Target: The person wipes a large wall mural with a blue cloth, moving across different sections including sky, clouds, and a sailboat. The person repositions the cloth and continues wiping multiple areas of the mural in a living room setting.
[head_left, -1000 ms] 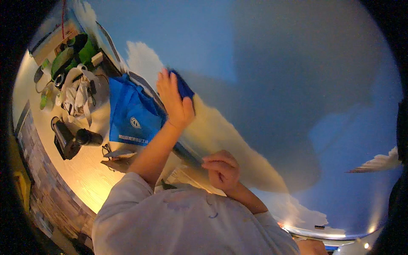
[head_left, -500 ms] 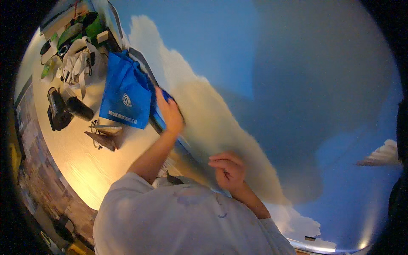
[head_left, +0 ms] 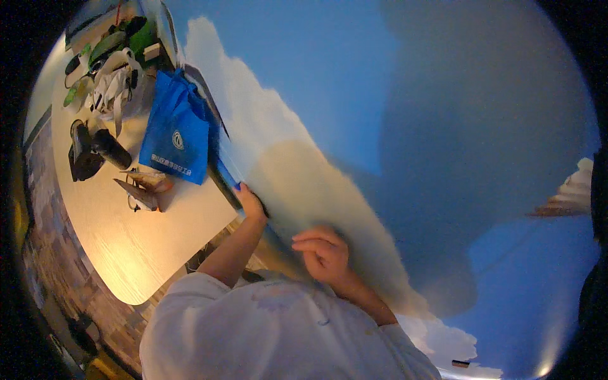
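Left hand [head_left: 252, 202]: at the left edge of the sky-and-cloud mural [head_left: 430, 126], just beside the near right corner of the table [head_left: 149, 253]; I cannot tell how firmly its fingers are closed.
Blue cloth [head_left: 239, 186]: at the left hand's fingertips, against the mural's left edge; only a small patch shows, the rest hidden by the hand.
Right hand [head_left: 324, 256]: apart from the left, in front of the mural's pale cloud; fingers loosely curled, a gap before the thumb, nothing visible within.
Blue bag [head_left: 176, 130]: on the table, along its right edge.
Black cylinder [head_left: 113, 149]: lying between the bag and the table's left edge.
White bag [head_left: 114, 88]: toward the table's far end.
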### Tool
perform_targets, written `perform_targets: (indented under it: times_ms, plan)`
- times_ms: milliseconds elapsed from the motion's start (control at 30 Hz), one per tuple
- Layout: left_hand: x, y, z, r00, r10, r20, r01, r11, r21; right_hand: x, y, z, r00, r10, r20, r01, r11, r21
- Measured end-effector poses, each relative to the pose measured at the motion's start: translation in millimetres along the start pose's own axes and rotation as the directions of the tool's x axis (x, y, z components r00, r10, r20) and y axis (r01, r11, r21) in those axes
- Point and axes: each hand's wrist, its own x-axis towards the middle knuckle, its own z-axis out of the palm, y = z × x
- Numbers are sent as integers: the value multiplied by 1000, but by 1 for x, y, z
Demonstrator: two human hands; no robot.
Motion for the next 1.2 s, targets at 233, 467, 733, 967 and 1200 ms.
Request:
perform_targets:
  times_ms: [233,467,733,967,1200]
  plan:
    - [-132,133,151,37,656,754,-993,-63,104,1,-7,0,999,-39,-34,41,998,53]
    - [-127,64,59,-119,115,986,-908,-415,-61,17,-25,-9,979,-96,-182,91,995,-33]
    - [-156,99,102,-285,7,959,-834,-496,-244,17,-43,-28,956,-134,-260,92,982,-166]
    - [-193,215,250,-350,590,728,-906,-410,-103,11,-57,-49,905,-216,-366,153,969,-192]
    - [-191,92,97,-534,-241,811,-728,-357,-586,-6,-68,-65,876,-231,-424,123,956,-267]
